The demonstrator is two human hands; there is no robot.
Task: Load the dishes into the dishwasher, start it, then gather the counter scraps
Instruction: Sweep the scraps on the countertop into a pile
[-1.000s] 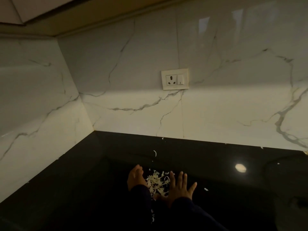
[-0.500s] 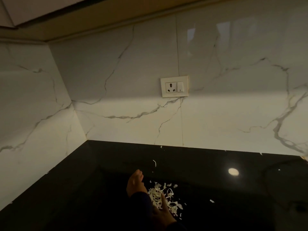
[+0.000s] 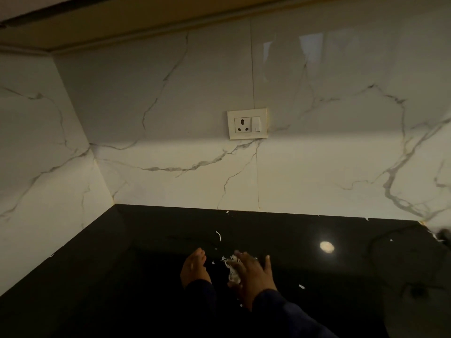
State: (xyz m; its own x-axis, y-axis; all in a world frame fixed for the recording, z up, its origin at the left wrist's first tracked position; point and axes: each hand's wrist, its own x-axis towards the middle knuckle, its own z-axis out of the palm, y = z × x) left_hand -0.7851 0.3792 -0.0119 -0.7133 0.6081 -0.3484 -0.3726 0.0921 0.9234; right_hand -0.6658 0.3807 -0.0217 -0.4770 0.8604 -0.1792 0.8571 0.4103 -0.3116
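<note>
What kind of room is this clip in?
Most likely a home kitchen corner: a glossy black stone countertop strewn with pale shredded scraps, a white veined marble-look backsplash, and a cream wall socket with switch.

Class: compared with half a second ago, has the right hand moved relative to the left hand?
Yes. The right hand has slid forward over the scrap pile, its fingertips now level with the resting left hand.

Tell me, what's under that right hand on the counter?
Pale scraps peek out along the right hand's left edge on the black counter. Whatever lies beneath the palm is covered.
</note>
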